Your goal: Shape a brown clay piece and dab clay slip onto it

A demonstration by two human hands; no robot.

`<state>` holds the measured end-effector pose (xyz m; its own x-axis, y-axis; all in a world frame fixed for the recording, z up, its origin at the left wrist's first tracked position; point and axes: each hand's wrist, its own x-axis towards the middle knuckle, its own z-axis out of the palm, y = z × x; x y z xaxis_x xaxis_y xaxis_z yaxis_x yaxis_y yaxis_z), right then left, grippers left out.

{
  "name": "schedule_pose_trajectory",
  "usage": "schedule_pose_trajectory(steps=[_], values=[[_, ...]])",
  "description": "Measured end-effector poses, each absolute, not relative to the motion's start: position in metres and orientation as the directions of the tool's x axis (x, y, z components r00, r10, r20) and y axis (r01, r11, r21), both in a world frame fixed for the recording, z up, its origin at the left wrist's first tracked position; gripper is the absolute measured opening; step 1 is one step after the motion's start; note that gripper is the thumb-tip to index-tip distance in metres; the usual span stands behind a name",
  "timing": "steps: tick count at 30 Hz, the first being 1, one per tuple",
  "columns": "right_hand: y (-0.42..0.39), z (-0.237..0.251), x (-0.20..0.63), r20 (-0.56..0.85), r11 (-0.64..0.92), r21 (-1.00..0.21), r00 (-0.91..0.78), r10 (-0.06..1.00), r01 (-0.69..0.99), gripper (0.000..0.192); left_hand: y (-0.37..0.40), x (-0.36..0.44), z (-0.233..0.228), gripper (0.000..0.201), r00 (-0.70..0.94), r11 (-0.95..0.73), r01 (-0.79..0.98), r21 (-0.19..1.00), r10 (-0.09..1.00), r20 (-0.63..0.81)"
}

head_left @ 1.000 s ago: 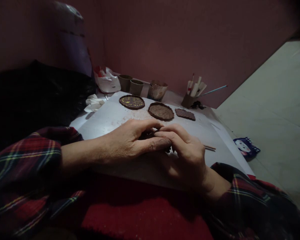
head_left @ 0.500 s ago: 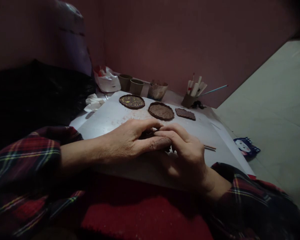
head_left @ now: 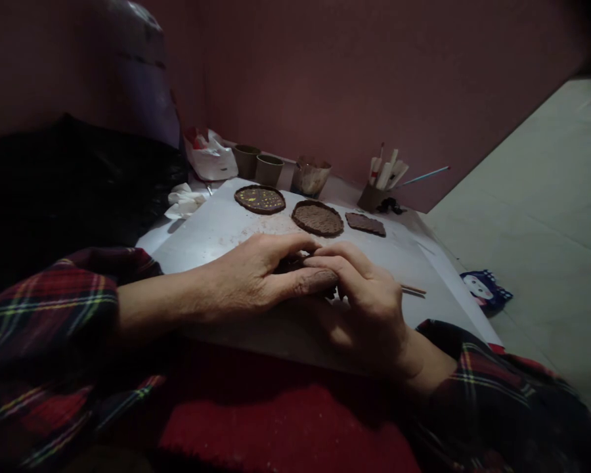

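Dim room, reddish wall (head_left: 374,79), pale floor (head_left: 546,197). White board (head_left: 217,230) on lap. Left hand (head_left: 246,279) and right hand (head_left: 369,309) closed together over clay lump (head_left: 290,264), mostly hidden, probably pinched.

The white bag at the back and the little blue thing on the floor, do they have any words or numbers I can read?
No words or numbers can be read anywhere.
white bag: red marks, too blurred to read.
blue thing: a face-like picture, no letters visible.
clay discs: dots and texture only, no writing.
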<state>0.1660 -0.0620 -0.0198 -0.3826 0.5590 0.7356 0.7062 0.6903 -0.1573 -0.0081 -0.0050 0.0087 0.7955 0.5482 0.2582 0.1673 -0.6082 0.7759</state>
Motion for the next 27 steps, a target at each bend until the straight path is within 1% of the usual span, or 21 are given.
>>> schedule_pose_trajectory(steps=[6, 14, 27], values=[[-0.0615, -0.0202, 0.1665, 0.737, 0.693, -0.15, -0.388, 0.553, 0.705, 0.018, -0.004, -0.0067, 0.0078, 0.031, 0.794, -0.617, 0.174, 0.767, 0.549, 0.261], [-0.0602, -0.0213, 0.167, 0.738, 0.698, -0.152, -0.39, 0.551, 0.699, 0.017, -0.0034, -0.0086, 0.0064, 0.027, 0.799, -0.63, 0.186, 0.754, 0.544, 0.257], [-0.0601, -0.0207, 0.1664, 0.734, 0.7, -0.155, -0.393, 0.553, 0.697, 0.019, -0.0027, -0.0074, 0.0064, 0.03, 0.799, -0.63, 0.203, 0.749, 0.549, 0.245]])
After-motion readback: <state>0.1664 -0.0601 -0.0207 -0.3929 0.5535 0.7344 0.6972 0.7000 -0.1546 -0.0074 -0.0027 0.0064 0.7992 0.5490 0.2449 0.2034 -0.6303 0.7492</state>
